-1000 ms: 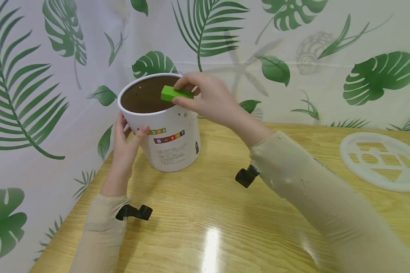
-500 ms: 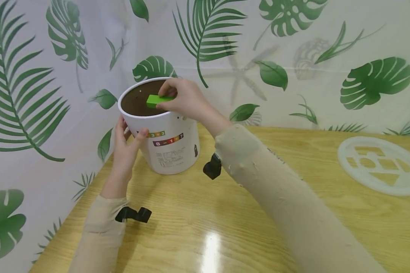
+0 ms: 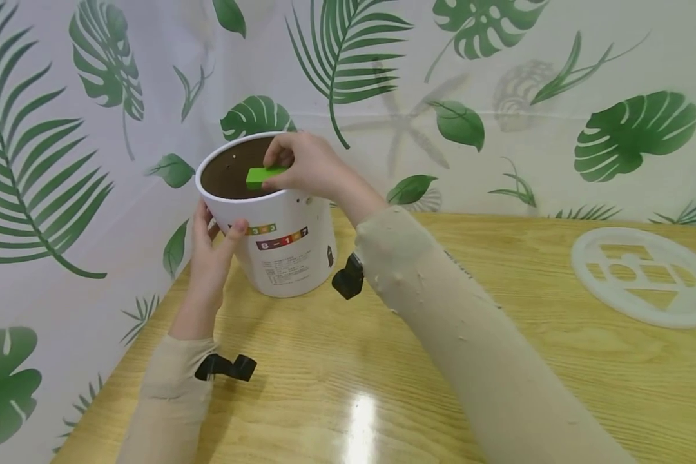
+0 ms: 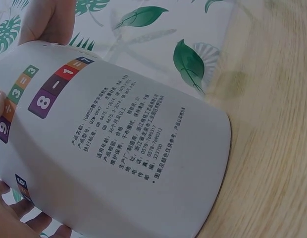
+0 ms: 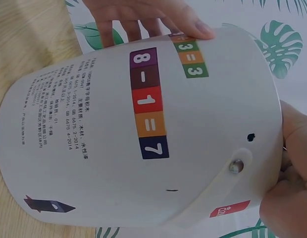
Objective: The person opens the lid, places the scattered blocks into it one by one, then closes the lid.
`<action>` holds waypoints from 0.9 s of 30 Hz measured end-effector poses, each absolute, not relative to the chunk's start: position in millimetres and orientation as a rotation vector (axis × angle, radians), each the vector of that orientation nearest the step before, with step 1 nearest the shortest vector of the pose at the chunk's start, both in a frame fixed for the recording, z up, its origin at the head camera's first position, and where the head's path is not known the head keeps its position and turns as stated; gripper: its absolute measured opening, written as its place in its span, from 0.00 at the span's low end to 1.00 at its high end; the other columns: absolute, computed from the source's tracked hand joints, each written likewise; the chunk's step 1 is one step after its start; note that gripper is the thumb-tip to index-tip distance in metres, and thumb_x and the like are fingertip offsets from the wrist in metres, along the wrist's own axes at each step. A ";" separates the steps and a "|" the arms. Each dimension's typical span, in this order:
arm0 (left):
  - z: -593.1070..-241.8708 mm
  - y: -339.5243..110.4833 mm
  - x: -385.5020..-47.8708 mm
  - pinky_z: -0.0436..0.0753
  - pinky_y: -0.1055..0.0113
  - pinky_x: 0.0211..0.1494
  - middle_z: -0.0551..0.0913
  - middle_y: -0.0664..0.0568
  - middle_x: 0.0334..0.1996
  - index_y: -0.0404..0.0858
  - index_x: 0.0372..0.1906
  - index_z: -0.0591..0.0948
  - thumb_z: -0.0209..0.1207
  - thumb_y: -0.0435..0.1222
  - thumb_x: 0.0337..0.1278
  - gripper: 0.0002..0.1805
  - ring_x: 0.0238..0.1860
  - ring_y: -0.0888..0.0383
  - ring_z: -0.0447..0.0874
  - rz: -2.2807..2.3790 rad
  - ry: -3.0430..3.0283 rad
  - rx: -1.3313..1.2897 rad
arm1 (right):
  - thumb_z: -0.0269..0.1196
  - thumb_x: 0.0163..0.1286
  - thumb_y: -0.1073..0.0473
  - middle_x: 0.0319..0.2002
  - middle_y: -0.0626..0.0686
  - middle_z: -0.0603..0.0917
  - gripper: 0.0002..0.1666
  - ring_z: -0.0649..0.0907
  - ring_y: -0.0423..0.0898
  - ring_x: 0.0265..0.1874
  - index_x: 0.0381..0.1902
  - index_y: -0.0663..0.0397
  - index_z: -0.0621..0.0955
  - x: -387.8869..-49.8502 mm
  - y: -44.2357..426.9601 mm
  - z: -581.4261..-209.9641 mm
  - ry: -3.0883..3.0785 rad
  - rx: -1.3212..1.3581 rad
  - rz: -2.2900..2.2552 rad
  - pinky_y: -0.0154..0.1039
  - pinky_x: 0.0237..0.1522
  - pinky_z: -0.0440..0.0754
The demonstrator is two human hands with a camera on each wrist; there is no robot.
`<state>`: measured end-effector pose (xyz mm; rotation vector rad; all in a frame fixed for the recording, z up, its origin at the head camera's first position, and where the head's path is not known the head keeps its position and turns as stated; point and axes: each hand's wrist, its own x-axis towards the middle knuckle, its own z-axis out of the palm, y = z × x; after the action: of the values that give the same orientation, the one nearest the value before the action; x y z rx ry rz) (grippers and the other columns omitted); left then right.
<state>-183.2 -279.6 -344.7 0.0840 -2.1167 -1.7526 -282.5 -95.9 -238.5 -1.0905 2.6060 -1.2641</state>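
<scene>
A white bucket (image 3: 290,258) with printed number labels and a brown inside stands on the wooden table. My left hand (image 3: 207,264) holds it by its left side, thumb on the front and fingers curling round behind. Between the thumb and fingers of my right hand (image 3: 307,164) is a green block (image 3: 258,178), pinched at the bucket's mouth, just inside the rim. In the right wrist view the bucket's wall (image 5: 109,183) hides the block, and only part of the right hand (image 5: 292,173) shows past the rim. The bottom of the bucket's inside is out of sight.
On the right of the table (image 3: 441,361) lies a round white lid (image 3: 591,283) with shaped cut-outs. A leaf-patterned cloth (image 3: 499,161) hangs behind and to the left. Each sleeve bears a black wrist mount (image 3: 348,277).
My right hand has moved left and slightly down with the green block, from the bucket's right rim to inside its mouth. The left hand keeps its hold on the bucket.
</scene>
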 end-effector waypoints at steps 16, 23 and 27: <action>-344.1 -280.2 -181.7 0.57 0.47 0.69 0.49 0.54 0.73 0.56 0.76 0.46 0.61 0.53 0.57 0.47 0.70 0.48 0.50 -1.760 -2.111 0.060 | 0.73 0.56 0.56 0.38 0.46 0.82 0.16 0.80 0.38 0.38 0.39 0.52 0.80 -283.0 -94.2 -239.5 2.603 -1.146 -1.264 0.29 0.43 0.75; -344.3 -280.3 -182.3 0.57 0.46 0.69 0.50 0.54 0.73 0.56 0.76 0.47 0.61 0.53 0.57 0.47 0.70 0.48 0.50 -1.754 -2.108 0.057 | 0.72 0.57 0.57 0.35 0.46 0.83 0.12 0.80 0.37 0.35 0.36 0.51 0.80 -282.5 -93.3 -240.9 2.599 -1.146 -1.306 0.30 0.41 0.76; -344.5 -280.1 -181.6 0.57 0.46 0.69 0.49 0.54 0.73 0.57 0.76 0.47 0.61 0.53 0.57 0.47 0.70 0.48 0.50 -1.756 -2.119 0.069 | 0.72 0.58 0.57 0.35 0.45 0.83 0.11 0.80 0.37 0.34 0.35 0.51 0.81 -282.8 -92.7 -242.8 2.603 -1.157 -1.323 0.30 0.41 0.76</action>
<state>-181.6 -280.1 -344.5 0.0686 -2.1186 -1.7559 -282.8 -92.7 -242.8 -1.1570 2.6028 -1.3230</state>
